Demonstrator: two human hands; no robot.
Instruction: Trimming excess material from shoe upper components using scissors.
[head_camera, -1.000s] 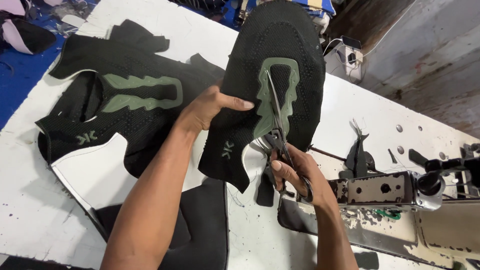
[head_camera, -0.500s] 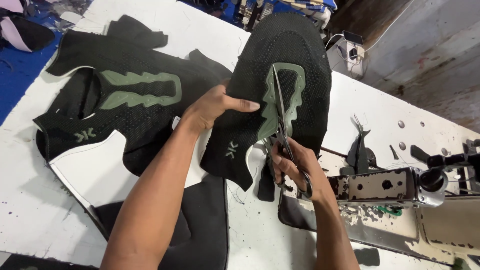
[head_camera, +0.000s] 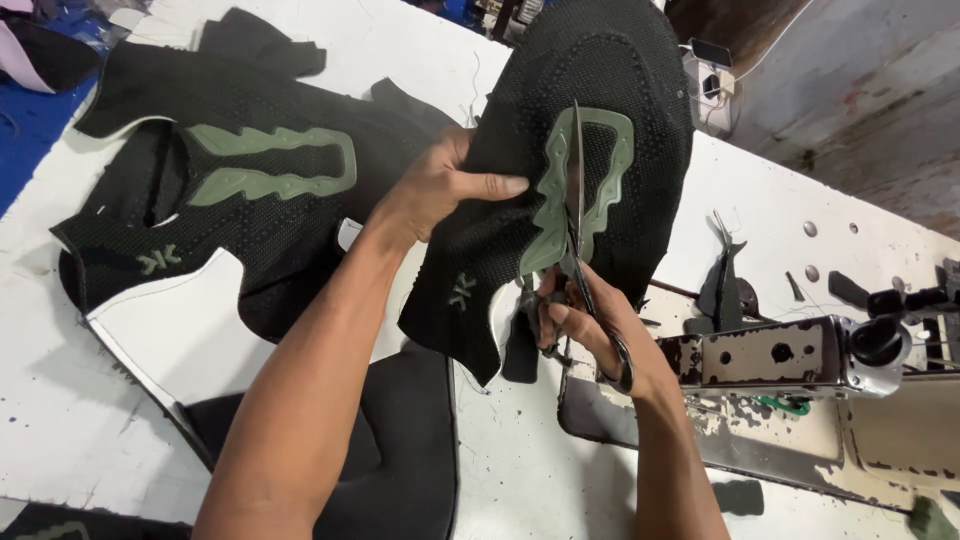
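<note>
Stack of flat black knit uppers with green eyestay overlays, lying left on the white worktable. Left hand: clamped on the raised black upper, thumb across its face, holding it tilted above the table. Scissors: blades up along the green overlay's middle slot. Right hand: fingers through the handles, closed round them. Step judged: trimming inside the overlay; further cutting calls for steady tension. Sewing machine crowds the right edge; bare tabletop shows near the front.

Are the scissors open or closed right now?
Nearly closed. The scissors show as one thin line up the green patch of the black knit piece; the right hand grips the handles.
</note>
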